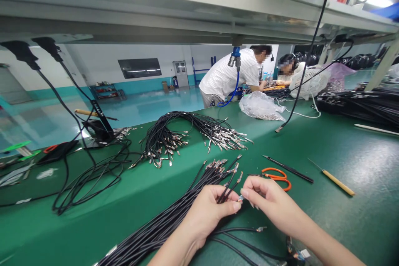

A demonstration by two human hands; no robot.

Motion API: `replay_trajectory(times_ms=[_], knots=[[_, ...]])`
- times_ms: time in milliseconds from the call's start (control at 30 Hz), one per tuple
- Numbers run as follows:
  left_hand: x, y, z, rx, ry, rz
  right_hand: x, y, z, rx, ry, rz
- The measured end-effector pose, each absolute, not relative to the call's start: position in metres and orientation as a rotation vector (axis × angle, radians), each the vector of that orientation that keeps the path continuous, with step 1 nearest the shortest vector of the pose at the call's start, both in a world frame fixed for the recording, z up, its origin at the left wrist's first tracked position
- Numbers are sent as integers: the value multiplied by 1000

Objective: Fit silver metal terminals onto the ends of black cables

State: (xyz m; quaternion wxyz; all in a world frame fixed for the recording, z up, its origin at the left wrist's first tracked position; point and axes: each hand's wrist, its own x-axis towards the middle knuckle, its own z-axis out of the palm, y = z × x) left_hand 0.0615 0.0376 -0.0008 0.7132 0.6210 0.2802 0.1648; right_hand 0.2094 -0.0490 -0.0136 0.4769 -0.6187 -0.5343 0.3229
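My left hand (210, 208) is closed on a black cable, thumb and forefinger pinching near its small metal end (240, 199). My right hand (264, 195) meets it there, its thumb and forefinger pinched on the tip; the exact part between them is mostly covered. Under and beside my left hand runs a thick bundle of black cables (162, 218), with bare metal ends fanned out at the top. A few loose cables (240, 229) lie below my hands. Orange-handled scissors (285, 183) rest just beyond my right hand.
Black tweezers (289, 169) and a wooden-handled awl (338, 183) lie to the right. Behind sits a curved cable bundle (183, 118), with a plastic bag (262, 106) beyond. A black cord (307, 62) hangs from the shelf (187, 12). Two people work at the far side.
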Motion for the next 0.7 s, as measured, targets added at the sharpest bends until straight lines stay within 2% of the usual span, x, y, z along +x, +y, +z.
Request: replay_trajectory(times_ms=[167,400,500,700], knots=[[60,38,0,1397,607,355,208,-48,-15,-1377,-1177,1026],[60,39,0,1390,572,344,204,-49,-16,-1294,-1081,1123],[60,39,1,1379,574,341,206,-49,-16,-1346,-1167,1048],[61,37,2,1334,579,331,207,-51,-8,-1563,-1471,580]])
